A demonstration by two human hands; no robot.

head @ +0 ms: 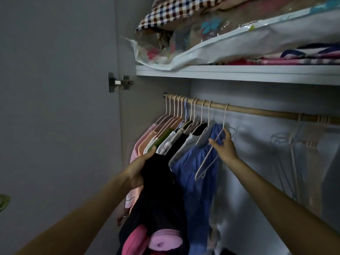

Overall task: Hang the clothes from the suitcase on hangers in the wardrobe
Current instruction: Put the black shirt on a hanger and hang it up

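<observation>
below the wooden wardrobe rail [257,110], an empty white wire hanger [209,157] is gripped by the right hand [225,146], likely for unhooking; the bunched black garment with pink trim [158,196] is clutched by the left hand [139,168], kept ready for hanging.

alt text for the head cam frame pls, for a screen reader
At an open wardrobe, the right hand grips an empty white hanger hooked on the wooden rail, while the left hand holds up a black garment with pink patches. Hung clothes crowd the rail's left end; bagged bedding lies on the shelf above.
</observation>
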